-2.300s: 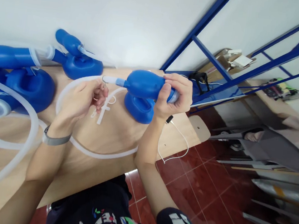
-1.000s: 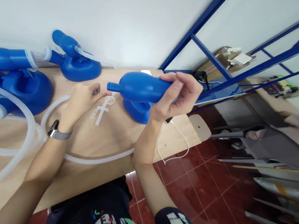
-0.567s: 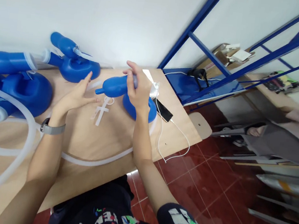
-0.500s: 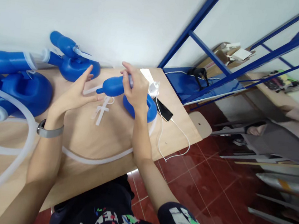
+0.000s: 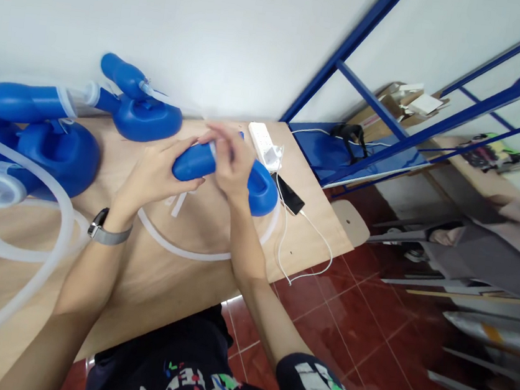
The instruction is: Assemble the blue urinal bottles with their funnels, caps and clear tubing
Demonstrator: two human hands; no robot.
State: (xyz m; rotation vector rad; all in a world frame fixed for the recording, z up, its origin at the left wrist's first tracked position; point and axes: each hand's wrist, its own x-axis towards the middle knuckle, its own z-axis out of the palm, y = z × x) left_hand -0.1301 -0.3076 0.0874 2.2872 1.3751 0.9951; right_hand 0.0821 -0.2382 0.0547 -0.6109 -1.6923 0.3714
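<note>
A hollow blue plastic piece (image 5: 197,161) with a rounded body is held above the table between my two hands. My left hand (image 5: 162,168) wraps its rounded left end, thumb below and fingers above. Around its right end, by a pale rim, my right hand (image 5: 233,160) is closed, with some fingers blurred. Right behind that hand rests a blue plastic bottle (image 5: 263,190) with a hollow in its side. Below my left hand, a small translucent plastic fitting (image 5: 178,203) lies partly hidden on the table. A translucent hose (image 5: 183,251) curves under both forearms.
Several blue bottles with translucent collars and hoses (image 5: 60,156) stand on the left. At the right are a white power strip (image 5: 260,140), a phone (image 5: 290,195) and its white cable (image 5: 309,276). Beyond the table edge (image 5: 323,258) are a stool (image 5: 349,223) and blue metal frame (image 5: 369,98).
My left hand has moved right and closed around the blue piece's narrow end, which was uncovered before. My right hand still grips the other end. The view has shifted slightly.
</note>
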